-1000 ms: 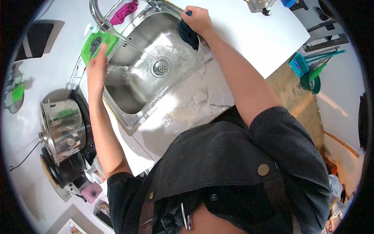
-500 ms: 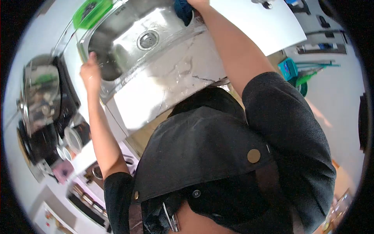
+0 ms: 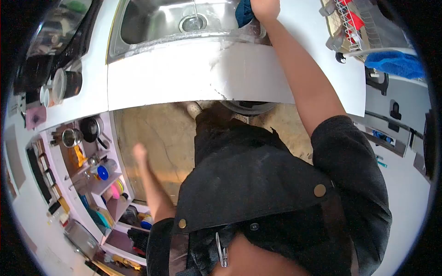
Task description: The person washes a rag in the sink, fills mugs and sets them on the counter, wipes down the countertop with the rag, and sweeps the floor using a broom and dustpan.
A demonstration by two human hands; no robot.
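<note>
My right hand [image 3: 266, 8] is closed on a dark blue cloth [image 3: 244, 14] at the right rim of the steel sink [image 3: 152, 23], at the top of the view. Water runs down in a thin stream over the drain [image 3: 193, 23]. My left hand [image 3: 140, 152] hangs low over the floor, away from the counter front; it is small and blurred, and its fingers cannot be made out.
The white counter [image 3: 161, 78] runs across the top. At its left are a lidded container [image 3: 60, 86] and a pink item [image 3: 34, 117]. A shelf unit [image 3: 108, 184] with pans stands lower left. A wire rack [image 3: 352, 23] is at upper right.
My left hand has moved off the sink's left side, down and back over the floor. My right hand stays by the sink's right rim with the cloth. The view has turned towards the floor and shelves.
</note>
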